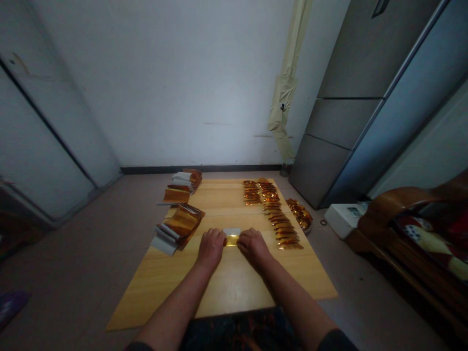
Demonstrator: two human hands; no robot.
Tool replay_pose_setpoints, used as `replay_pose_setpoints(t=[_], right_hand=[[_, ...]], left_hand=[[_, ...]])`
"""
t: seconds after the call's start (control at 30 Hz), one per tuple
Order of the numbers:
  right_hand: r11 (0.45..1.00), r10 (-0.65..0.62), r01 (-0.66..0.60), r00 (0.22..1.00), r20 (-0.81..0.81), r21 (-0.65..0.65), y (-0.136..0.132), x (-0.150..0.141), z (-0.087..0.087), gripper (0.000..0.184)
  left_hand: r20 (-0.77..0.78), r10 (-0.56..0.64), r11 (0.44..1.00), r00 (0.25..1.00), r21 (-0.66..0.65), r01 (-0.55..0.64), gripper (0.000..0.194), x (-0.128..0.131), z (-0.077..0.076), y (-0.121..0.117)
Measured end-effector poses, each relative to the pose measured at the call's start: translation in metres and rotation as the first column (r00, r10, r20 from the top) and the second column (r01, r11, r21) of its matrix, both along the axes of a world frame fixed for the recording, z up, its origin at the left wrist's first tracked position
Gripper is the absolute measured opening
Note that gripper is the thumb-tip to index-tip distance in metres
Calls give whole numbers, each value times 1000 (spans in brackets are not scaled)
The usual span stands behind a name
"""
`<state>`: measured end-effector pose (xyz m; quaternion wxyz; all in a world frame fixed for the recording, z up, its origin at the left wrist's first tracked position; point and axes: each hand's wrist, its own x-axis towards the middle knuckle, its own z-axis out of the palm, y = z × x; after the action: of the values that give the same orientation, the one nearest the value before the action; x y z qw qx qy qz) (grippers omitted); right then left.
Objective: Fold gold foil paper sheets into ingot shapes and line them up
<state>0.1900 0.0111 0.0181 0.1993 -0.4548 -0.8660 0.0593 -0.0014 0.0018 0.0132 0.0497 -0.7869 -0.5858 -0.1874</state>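
Between my hands lies a sheet of gold foil paper (231, 241), its shiny gold side partly turned over and a pale grey strip showing along the far edge. My left hand (212, 247) grips its left end with curled fingers. At the right end, my right hand (253, 244) pinches the same sheet. Both hands rest low over the wooden board (234, 282). To the left is a loose stack of gold foil sheets (185, 222) with grey backs. On the right, folded gold foil pieces (281, 222) stand in a long overlapping row.
Farther left sits another foil stack (175, 195); a shorter row of folded pieces (251, 192) lies at the back. Beyond the board's right edge is a container heaped with gold pieces (300, 214). A white box (343, 219), wooden seat (395, 243) and fridge (336, 107) stand right.
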Motion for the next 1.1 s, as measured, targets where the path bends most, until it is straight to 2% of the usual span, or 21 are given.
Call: replay_pose_setpoints(t=[0.2, 0.33, 0.47, 0.83, 1.1], right_hand=[[997, 17, -22, 998, 68, 68, 0, -3, -2, 19], [996, 23, -32, 996, 91, 89, 3, -3, -5, 18], [992, 42, -55, 993, 109, 116, 6, -2, -9, 17], [994, 68, -75, 994, 89, 77, -2, -3, 8, 17], [989, 84, -100, 986, 141, 109, 3, -10, 2, 11]], left_hand=[[-29, -29, 999, 999, 21, 29, 20, 2, 3, -9], [-52, -49, 999, 997, 17, 50, 17, 3, 9, -19], [-49, -53, 999, 997, -1, 53, 21, 3, 11, -21], [-132, -59, 989, 989, 124, 76, 19, 2, -5, -18], [-132, -58, 986, 990, 150, 78, 20, 0, -7, -20]])
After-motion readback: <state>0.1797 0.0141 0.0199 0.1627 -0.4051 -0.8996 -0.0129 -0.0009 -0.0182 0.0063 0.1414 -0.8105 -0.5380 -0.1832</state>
